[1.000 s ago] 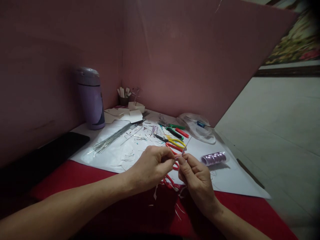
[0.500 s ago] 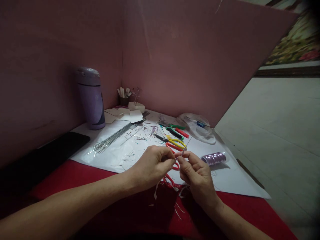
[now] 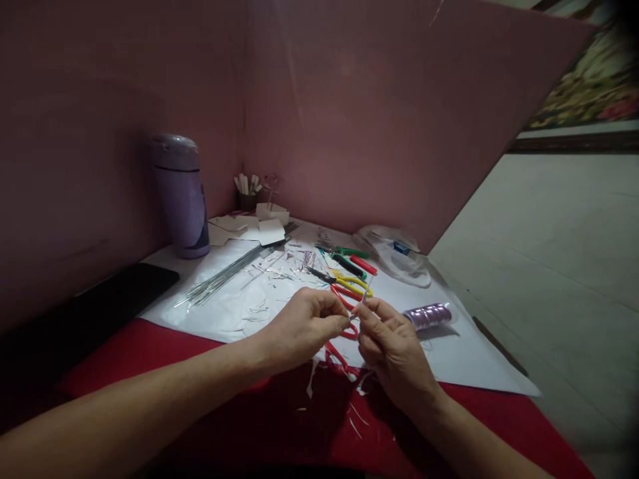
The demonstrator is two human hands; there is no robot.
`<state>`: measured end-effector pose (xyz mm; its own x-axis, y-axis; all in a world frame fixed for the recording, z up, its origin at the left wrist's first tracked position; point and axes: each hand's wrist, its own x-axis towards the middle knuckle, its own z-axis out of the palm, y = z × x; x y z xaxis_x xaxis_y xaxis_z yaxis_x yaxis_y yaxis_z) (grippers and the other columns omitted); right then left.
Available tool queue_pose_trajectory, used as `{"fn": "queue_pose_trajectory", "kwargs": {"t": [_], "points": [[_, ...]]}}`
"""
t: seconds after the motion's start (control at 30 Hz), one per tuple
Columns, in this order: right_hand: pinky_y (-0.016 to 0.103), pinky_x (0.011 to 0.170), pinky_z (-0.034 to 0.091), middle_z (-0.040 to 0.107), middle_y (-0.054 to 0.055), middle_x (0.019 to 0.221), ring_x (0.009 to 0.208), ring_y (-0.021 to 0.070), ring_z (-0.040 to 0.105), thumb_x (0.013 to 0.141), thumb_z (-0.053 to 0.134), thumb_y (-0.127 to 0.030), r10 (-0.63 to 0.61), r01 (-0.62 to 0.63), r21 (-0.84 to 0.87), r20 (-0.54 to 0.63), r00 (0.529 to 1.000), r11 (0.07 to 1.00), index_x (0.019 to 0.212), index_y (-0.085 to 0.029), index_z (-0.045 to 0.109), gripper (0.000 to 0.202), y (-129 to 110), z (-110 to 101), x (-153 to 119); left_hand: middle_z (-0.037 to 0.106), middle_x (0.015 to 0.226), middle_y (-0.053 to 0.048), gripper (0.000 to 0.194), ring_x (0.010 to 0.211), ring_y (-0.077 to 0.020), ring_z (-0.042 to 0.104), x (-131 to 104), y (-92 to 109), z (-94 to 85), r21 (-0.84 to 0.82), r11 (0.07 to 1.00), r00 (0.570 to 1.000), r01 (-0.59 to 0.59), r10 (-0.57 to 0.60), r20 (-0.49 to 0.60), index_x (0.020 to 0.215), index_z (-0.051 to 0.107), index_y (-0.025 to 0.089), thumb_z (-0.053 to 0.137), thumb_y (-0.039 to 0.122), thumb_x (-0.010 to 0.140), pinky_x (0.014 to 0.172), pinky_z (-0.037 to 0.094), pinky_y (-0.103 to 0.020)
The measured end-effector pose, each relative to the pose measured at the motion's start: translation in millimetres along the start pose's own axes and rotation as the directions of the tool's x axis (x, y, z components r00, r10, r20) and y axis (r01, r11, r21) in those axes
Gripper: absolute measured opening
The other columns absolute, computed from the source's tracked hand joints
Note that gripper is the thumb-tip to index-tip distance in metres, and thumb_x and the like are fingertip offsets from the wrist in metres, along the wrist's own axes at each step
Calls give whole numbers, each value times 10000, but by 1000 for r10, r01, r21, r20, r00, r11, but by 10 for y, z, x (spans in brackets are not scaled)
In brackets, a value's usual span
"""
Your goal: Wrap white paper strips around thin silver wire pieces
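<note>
My left hand [image 3: 314, 326] is closed in a pinch, thumb against forefinger, on one end of a thin lilac-wrapped wire [image 3: 367, 293]. My right hand [image 3: 392, 342] pinches the same wire just to the right, and its free tip sticks up above the fingers. The two hands' fingertips almost meet, hiding most of the piece. Beneath and behind them lie red-handled scissors [image 3: 338, 358] and yellow-handled pliers [image 3: 355, 286]. A spool of shiny purple thread [image 3: 428, 315] rests on its side beyond my right hand.
A bundle of straight wires [image 3: 224, 273] lies left on the white sheet [image 3: 479, 352]. Further back are green-handled pliers [image 3: 352, 253], a red cutter [image 3: 363, 265], a plastic bag [image 3: 394, 256] and cards [image 3: 272, 231]. A purple tumbler [image 3: 182, 199] stands near a black slab [image 3: 124, 299].
My right hand's fingers have shifted slightly and curled more, and the wire's free tip shows shorter and lower. My left hand has barely moved.
</note>
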<state>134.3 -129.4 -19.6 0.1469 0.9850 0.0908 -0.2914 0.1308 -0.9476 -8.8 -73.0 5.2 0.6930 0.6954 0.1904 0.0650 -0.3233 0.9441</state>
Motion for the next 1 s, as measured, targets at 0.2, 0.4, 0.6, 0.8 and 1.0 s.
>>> {"fn": "queue_pose_trajectory", "kwargs": {"t": [0.2, 0.4, 0.6, 0.8, 1.0], "points": [[139, 311, 105, 236, -141, 414, 343, 23, 108, 775, 652, -363, -15, 14, -25, -20, 1000, 1000, 765, -198, 483, 236, 29, -17, 15, 408, 545, 41, 143, 532, -82, 316, 11, -7, 14, 36, 999, 1000, -5, 5, -17, 655, 578, 118, 490, 180, 750, 502, 260, -225], [139, 328, 109, 257, -130, 439, 357, 25, 139, 815, 601, -392, -11, 13, -77, 30, 1000, 997, 842, -193, 484, 232, 21, -37, 26, 399, 544, 45, 143, 530, -78, 319, 3, 48, -11, 17, 1000, 999, 16, -16, -42, 654, 585, 113, 496, 176, 746, 503, 262, -221], [150, 331, 92, 240, -135, 440, 359, 23, 119, 795, 628, -379, 5, -1, -109, 38, 999, 994, 818, -198, 463, 246, 18, -30, 16, 377, 527, 53, 138, 511, -73, 301, 14, 30, -12, -2, 999, 998, 47, -47, -53, 650, 575, 113, 510, 196, 740, 479, 242, -219], [146, 336, 112, 260, -124, 438, 361, 17, 153, 793, 636, -357, -18, 21, -169, 23, 1000, 985, 762, -180, 482, 237, 9, -66, 23, 429, 531, 44, 128, 493, -70, 355, 23, -20, 4, -1, 997, 997, 80, -80, 11, 716, 586, 102, 463, 129, 696, 463, 270, -210], [143, 345, 138, 288, -112, 450, 374, 16, 198, 794, 633, -369, -25, 26, -219, 6, 1000, 975, 733, -170, 489, 252, -5, -86, 17, 533, 591, 1, 134, 538, -100, 480, 6, -6, 24, -12, 996, 996, 86, -86, 23, 779, 587, 104, 510, 181, 700, 491, 358, -221]]}}
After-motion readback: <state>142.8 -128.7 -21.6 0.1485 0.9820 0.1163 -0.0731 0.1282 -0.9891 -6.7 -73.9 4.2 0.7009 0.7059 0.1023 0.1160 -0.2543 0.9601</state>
